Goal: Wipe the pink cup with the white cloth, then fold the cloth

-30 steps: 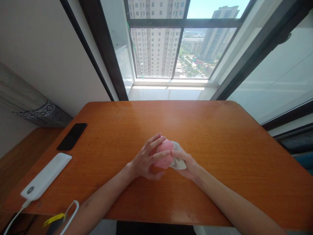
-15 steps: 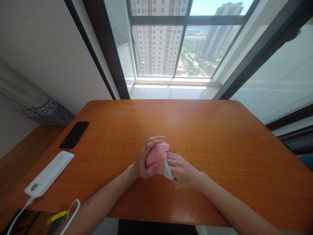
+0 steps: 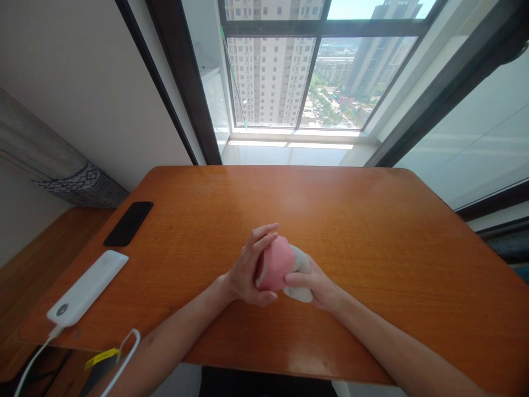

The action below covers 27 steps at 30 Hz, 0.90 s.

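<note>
Gripping a pink sock [image 3: 276, 270] between both hands, we work near the middle of the table [image 3: 372, 231], slightly toward its near edge. Our left hand [image 3: 248, 270] is curled around the left side of the pink sock, fingers [image 3: 264, 234] arched over its top and thumb closed beneath it. Our right hand [image 3: 316, 284] is closed on a white sock [image 3: 301, 263] that lies against the right side of the pink one, with the thumb pressed along its near edge. The two socks touch and appear bunched together; how one is tucked into the other we cannot tell. Both hands rest on or just above the table surface.

At the left end of the table lies a black phone [image 3: 128, 223], and just nearer to us a white power bank [image 3: 87, 288] with a white cable [image 3: 31, 366] running off its near end. Behind the table stands a large window [image 3: 297, 77].
</note>
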Each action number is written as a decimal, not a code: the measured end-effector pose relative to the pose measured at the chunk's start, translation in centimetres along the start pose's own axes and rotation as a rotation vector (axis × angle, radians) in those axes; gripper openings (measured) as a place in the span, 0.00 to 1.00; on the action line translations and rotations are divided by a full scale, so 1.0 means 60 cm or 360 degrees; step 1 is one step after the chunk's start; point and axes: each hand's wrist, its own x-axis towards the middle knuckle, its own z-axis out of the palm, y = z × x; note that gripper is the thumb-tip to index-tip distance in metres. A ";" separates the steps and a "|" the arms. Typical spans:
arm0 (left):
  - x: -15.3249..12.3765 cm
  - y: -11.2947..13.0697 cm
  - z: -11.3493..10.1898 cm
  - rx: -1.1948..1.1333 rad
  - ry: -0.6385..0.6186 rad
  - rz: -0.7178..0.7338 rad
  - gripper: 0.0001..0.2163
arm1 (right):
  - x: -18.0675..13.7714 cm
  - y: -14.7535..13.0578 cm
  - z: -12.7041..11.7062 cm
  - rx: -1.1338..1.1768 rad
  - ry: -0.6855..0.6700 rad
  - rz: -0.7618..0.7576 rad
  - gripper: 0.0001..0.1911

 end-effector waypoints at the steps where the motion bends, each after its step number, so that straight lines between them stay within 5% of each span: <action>1: 0.000 -0.001 -0.001 0.0073 -0.0053 0.0055 0.55 | 0.000 -0.003 -0.004 0.0213 0.0021 0.0077 0.27; 4: 0.003 -0.001 -0.002 0.0270 -0.0176 0.0194 0.56 | 0.002 -0.005 -0.018 0.0547 0.0101 0.0153 0.29; 11: 0.002 -0.005 -0.001 0.0336 -0.0134 0.0287 0.51 | 0.000 -0.006 -0.011 0.0540 0.0033 0.0133 0.30; 17: -0.011 -0.018 0.008 0.0050 0.0016 0.0074 0.49 | -0.008 -0.009 -0.003 -0.0251 -0.0075 -0.0203 0.22; 23: -0.014 -0.022 0.012 -0.0168 0.0076 0.0059 0.47 | -0.002 0.009 0.012 -0.1467 -0.0065 -0.1169 0.05; 25: -0.011 -0.019 0.010 -0.0210 0.0053 0.0058 0.47 | -0.001 0.015 0.017 -0.1452 0.0001 -0.1206 0.08; 27: -0.008 -0.015 0.007 -0.0217 0.0054 0.0068 0.48 | -0.003 0.016 0.018 -0.1190 0.0034 -0.0927 0.12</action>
